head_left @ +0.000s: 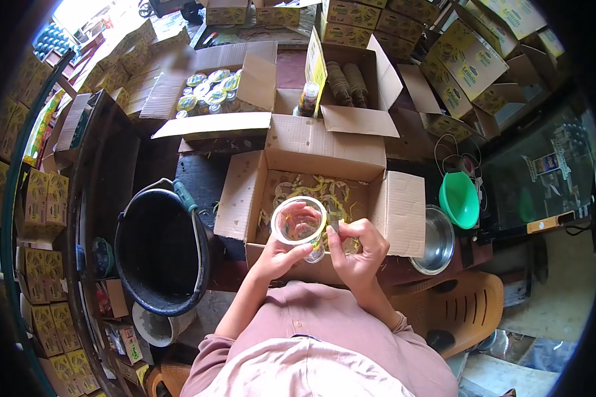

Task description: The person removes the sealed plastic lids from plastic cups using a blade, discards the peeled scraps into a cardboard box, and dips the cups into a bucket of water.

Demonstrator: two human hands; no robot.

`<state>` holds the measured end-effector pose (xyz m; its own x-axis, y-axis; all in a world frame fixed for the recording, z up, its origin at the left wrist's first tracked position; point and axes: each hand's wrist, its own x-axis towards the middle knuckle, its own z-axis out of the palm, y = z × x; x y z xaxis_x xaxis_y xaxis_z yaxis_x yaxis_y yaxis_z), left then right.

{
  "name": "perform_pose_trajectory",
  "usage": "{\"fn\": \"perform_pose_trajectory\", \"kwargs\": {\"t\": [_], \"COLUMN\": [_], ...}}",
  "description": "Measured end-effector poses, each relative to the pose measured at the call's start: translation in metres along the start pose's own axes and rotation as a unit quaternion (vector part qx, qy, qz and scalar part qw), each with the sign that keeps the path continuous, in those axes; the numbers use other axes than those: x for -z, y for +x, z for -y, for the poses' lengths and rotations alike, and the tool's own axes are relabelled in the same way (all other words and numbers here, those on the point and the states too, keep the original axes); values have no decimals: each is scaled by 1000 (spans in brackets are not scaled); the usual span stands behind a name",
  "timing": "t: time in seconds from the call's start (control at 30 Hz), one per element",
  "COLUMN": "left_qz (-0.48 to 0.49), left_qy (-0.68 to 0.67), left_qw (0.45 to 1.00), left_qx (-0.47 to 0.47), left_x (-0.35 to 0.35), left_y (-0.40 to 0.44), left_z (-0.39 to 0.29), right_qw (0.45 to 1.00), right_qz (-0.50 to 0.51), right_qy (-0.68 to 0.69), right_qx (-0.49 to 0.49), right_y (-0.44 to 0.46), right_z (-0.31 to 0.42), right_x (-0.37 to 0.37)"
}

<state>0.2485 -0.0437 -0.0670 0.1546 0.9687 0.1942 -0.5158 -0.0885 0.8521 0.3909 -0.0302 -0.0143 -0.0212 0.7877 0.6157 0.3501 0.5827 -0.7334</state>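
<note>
My left hand (286,257) is closed around a clear plastic cup (299,220), tilted so that its round rim faces me. Close by on the right, my right hand (358,251) pinches a small, flat, greyish piece (334,220) between thumb and forefinger, beside the cup's wall; its exact kind is too small to tell. Both hands are over the near edge of an open cardboard box (324,160). Yellow and whitish peeled strips (334,188) lie scattered on the box floor. Another clear piece (315,251) shows just below the cup, partly hidden.
A black bucket (162,251) stands at left. Behind, one carton (212,124) holds several lidded cups (208,91), another holds stacked cups (348,83) beside an upright jar (308,99). At right are a green bowl (459,200), a metal basin (434,241) and an orange plastic chair (466,308).
</note>
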Motion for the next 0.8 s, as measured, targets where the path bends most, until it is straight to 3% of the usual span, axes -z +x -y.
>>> {"fn": "perform_pose_trajectory", "kwargs": {"t": [0.13, 0.33, 0.43, 0.57, 0.8], "left_qz": [12, 34, 63, 58, 45], "left_qy": [18, 95, 180, 163, 127], "left_qw": [1000, 995, 981, 984, 991], "left_qx": [4, -11, -35, -30, 12], "left_x": [0, 2, 3, 3, 3], "left_y": [0, 1, 0, 1, 2], "left_z": [-1, -5, -8, -8, -10], "right_qw": [1000, 996, 998, 996, 1000], "right_qz": [-3, -10, -14, 5, 9], "right_qy": [-5, -83, -59, 40, -24], "right_qx": [-28, 35, 31, -80, -15], "right_y": [-3, -2, 5, 4, 2], "right_z": [3, 0, 0, -6, -1], "right_x": [-3, -4, -4, 2, 3]}}
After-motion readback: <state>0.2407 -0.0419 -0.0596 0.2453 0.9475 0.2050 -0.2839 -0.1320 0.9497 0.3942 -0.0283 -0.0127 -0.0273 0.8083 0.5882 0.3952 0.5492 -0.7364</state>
